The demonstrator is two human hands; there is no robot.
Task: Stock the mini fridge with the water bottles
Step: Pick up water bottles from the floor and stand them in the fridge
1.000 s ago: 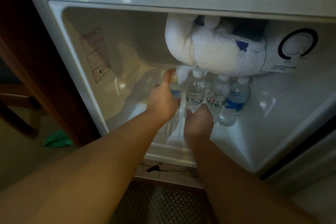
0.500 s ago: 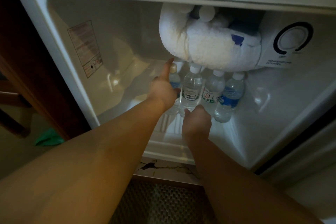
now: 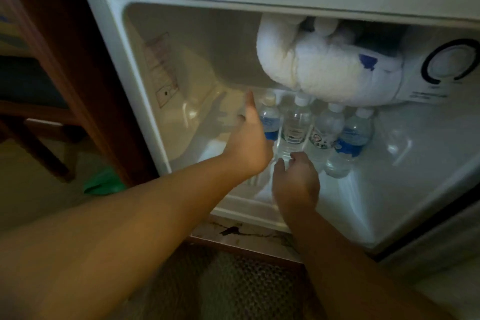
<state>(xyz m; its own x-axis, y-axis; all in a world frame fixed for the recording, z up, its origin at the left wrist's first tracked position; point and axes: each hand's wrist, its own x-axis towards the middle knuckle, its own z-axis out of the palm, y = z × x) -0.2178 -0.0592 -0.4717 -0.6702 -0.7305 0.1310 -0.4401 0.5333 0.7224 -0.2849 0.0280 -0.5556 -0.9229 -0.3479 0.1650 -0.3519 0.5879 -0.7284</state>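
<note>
Both hands sit a little nearer the fridge opening than half a second ago, and the second bottle now leans slightly toward the right hand's fingertips. Inside the white mini fridge (image 3: 181, 34), four clear plastic water bottles with white caps stand in a row on the floor of the cabinet, far in under a frost-caked freezer box (image 3: 324, 73). From left to right they are a blue-labelled bottle (image 3: 270, 122), a pale-labelled bottle (image 3: 296, 125), a bottle with a red-and-white label (image 3: 324, 127) and another blue-labelled bottle (image 3: 350, 140), each touching or just beside its neighbour.

The left hand (image 3: 249, 148) reaches in beside the leftmost bottle with its thumb raised; its fingers are hidden behind the palm, so whether they wrap that bottle cannot be told. The right hand (image 3: 296, 182) is at the foot of the pale-labelled bottle, fingers curled toward its base and touching it; whether they actually hold the bottle cannot be told either.

Judging by the layout, the stocking looks well along: four bottles are already placed, and the hands seem to be straightening the row. No further bottles are visible outside the fridge, so how many remain is unknown. Open floor remains left of and nearer than the row, below a white temperature dial (image 3: 452, 62).
</note>
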